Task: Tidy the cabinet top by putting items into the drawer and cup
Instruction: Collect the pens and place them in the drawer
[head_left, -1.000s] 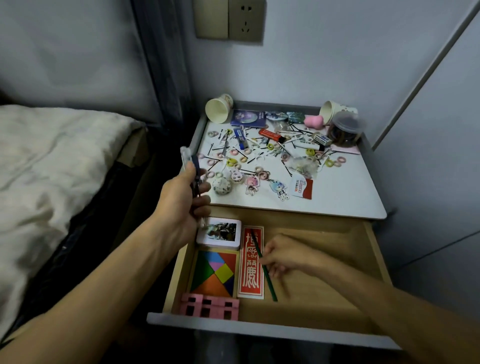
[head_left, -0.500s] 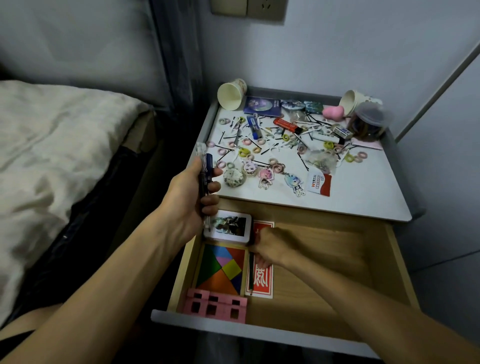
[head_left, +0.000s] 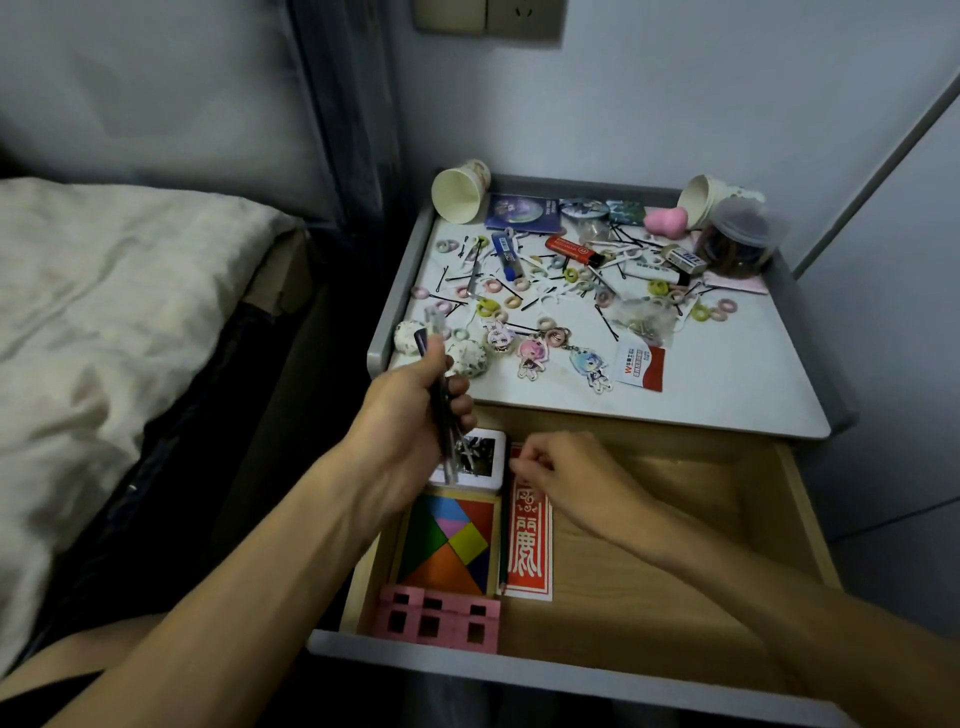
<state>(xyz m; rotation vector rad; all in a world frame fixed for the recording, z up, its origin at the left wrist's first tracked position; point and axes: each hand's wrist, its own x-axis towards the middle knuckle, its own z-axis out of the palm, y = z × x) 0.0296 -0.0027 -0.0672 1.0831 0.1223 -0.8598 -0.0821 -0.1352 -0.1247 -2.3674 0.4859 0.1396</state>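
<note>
A bed (head_left: 104, 312) with a pale, crumpled cover fills the left side. Beside it stands the cabinet top (head_left: 727, 384), white with a grey raised rim, and below it the wooden drawer (head_left: 649, 545) is pulled open.

The left hand (head_left: 410, 410) hovers over the front left corner of the cabinet top, its fingers wrapped round a bunch of pens (head_left: 441, 405) that point up and away. The right hand (head_left: 566, 478) is inside the drawer, its fingers curled at the far end of a red card (head_left: 530, 545). Whether they pinch anything I cannot tell.

In the left part of the drawer lie a coloured puzzle (head_left: 447, 545), a pink block (head_left: 436, 621) at the front, and a white box (head_left: 480, 462) at the back. A green pencil (head_left: 503, 540) lies between the puzzle and the red card, touching both.

On the cabinet top a paper cup (head_left: 460, 192) lies on its side at the back left. A second cup (head_left: 701, 197) lies at the back right behind a lidded jar (head_left: 737, 244). Between them are scattered a red lighter (head_left: 571, 250), keychains (head_left: 532, 356), hair ties (head_left: 657, 287) and hairpins (head_left: 608, 325).
</note>
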